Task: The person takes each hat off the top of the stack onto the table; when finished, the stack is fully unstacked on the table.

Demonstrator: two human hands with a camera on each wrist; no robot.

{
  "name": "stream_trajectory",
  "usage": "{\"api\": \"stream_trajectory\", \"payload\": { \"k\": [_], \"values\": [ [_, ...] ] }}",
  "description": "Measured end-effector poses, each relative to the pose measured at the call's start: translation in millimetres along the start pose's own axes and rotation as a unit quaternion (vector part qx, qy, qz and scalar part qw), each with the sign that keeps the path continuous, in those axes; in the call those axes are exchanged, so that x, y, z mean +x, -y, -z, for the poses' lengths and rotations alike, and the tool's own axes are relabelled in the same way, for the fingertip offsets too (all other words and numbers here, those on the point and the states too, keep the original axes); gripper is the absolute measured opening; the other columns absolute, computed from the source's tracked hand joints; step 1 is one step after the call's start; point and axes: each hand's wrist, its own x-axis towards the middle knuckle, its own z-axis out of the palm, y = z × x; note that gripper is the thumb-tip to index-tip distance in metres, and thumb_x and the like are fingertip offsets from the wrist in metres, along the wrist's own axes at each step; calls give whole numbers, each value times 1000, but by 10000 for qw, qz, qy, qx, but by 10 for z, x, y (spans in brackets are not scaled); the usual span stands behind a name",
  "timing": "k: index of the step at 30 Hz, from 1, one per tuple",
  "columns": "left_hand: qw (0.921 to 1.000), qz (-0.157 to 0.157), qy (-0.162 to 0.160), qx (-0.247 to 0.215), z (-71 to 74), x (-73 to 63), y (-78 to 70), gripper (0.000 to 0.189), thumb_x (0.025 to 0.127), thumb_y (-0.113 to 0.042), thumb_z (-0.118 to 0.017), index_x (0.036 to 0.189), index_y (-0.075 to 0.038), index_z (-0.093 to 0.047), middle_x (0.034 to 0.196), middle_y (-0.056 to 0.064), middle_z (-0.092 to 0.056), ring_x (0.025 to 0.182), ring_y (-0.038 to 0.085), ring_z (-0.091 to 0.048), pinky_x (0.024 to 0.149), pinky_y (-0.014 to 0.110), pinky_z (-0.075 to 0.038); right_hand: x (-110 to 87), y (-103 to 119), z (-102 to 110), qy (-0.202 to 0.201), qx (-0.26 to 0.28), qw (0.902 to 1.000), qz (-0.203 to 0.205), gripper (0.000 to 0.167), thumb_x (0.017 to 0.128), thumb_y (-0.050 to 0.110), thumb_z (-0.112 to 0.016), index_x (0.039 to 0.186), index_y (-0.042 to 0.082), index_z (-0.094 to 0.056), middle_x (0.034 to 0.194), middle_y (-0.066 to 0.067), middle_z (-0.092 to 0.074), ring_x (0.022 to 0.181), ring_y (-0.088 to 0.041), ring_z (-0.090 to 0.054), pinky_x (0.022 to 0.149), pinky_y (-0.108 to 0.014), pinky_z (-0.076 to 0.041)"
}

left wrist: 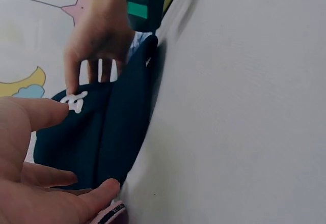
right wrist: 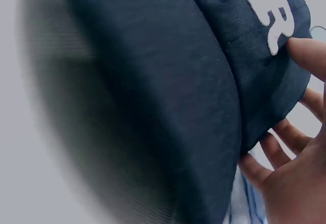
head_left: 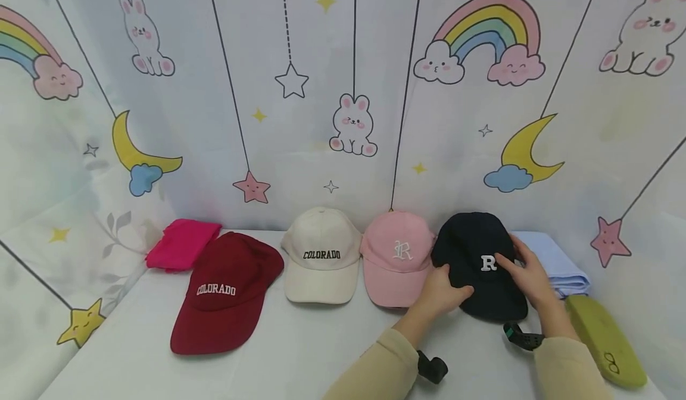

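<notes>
A dark navy-black baseball cap [head_left: 477, 245] with a white letter R stands at the right end of a row of caps, tilted. My right hand [head_left: 536, 275] holds its right side, the thumb beside the R and the other fingers along the crown's edge, as the right wrist view shows at the cap [right wrist: 260, 81]. At the cap's left side is my left hand [head_left: 442, 290], fingers spread and fairly straight, thumb over the brim edge. The left wrist view shows that hand [left wrist: 30, 158] close in front of the cap [left wrist: 117, 127]. A pink cap [head_left: 399, 257] sits just left of it.
Further left are a cream cap [head_left: 321, 269] and a dark red cap [head_left: 227, 293], both lettered COLORADO. Folded pink cloth [head_left: 182, 242] lies behind the red one. Folded light blue cloth [head_left: 563, 263] and a green glasses case [head_left: 608, 340] lie right. A patterned curtain backs the white table [head_left: 268, 364].
</notes>
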Motion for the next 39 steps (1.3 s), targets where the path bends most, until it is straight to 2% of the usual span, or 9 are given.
{"api": "stream_trajectory", "payload": {
  "k": [4, 8, 12, 15, 18, 21, 25, 31, 39],
  "values": [
    [10000, -19, 25, -53, 45, -55, 10, 64, 87, -33, -78, 140, -4, -57, 136, 8, -60, 127, 17, -55, 106, 34, -44, -32, -2, -13, 225, -225, 9993, -176, 82, 105, 37, -53, 160, 0, -6, 153, -42, -19, 136, -59, -23, 104, -74, -24],
    [9991, -276, -18, -326, 169, -124, 64, 60, 89, -32, -77, 140, -7, -57, 133, 7, -61, 120, 16, -58, 101, 34, -48, -77, -11, -13, 391, -344, 9984, -200, 85, 105, 40, -51, 160, 2, 1, 154, -43, -13, 136, -63, -19, 103, -76, -22],
    [9961, -431, -46, -762, 349, -202, 158, 58, 89, -32, -77, 140, -11, -57, 127, 7, -63, 109, 13, -61, 91, 30, -53, -156, -26, -41, 550, -554, 9969, -40, 102, 98, 38, -64, 160, 2, 8, 157, -41, -7, 136, -64, -18, 102, -77, -22],
    [9933, -558, -99, -1011, 491, -248, 231, 59, 89, -31, -77, 140, -10, -58, 126, 7, -63, 106, 14, -60, 90, 28, -53, -194, -37, -68, 560, -763, 9954, 119, 117, 89, 33, -77, 158, 0, 12, 157, -41, -4, 136, -64, -18, 102, -77, -22],
    [9906, -807, -136, -1098, 633, -293, 309, 59, 90, -30, -76, 141, -8, -57, 126, 9, -63, 107, 18, -60, 90, 26, -52, -190, -53, -84, 492, -1006, 9935, 201, 123, 85, 31, -81, 157, -2, 13, 155, -44, -2, 136, -65, -15, 103, -77, -20],
    [9879, -1033, -100, -1154, 766, -351, 389, 58, 91, -28, -74, 141, -6, -56, 123, 12, -62, 108, 23, -61, 89, 27, -53, -185, -60, -103, 398, -1199, 9918, 203, 124, 84, 32, -81, 157, -3, 12, 154, -45, -4, 136, -65, -14, 103, -78, -19],
    [9845, -1244, -22, -1239, 943, -426, 498, 60, 93, -29, -72, 144, -4, -53, 128, 15, -59, 113, 29, -61, 92, 30, -53, -196, -60, -131, 322, -1256, 9915, 131, 123, 84, 34, -81, 158, -2, 11, 154, -45, -3, 136, -66, -11, 102, -79, -18],
    [9841, -1391, -163, -1088, 1204, -515, 609, 65, 93, -32, -71, 146, -3, -49, 135, 19, -57, 114, 35, -62, 92, 38, -53, -190, -76, -163, 238, -1258, 9916, 154, 123, 84, 35, -80, 157, -3, 11, 155, -43, -2, 137, -66, -10, 103, -79, -16],
    [9776, -1653, -341, -1260, 1474, -604, 712, 70, 91, -27, -73, 149, -1, -44, 144, 19, -51, 117, 40, -58, 94, 47, -53, -138, -93, -203, 63, -1205, 9924, 255, 122, 84, 35, -81, 157, -6, 9, 155, -44, -3, 138, -64, -10, 106, -77, -14]
  ]
}}
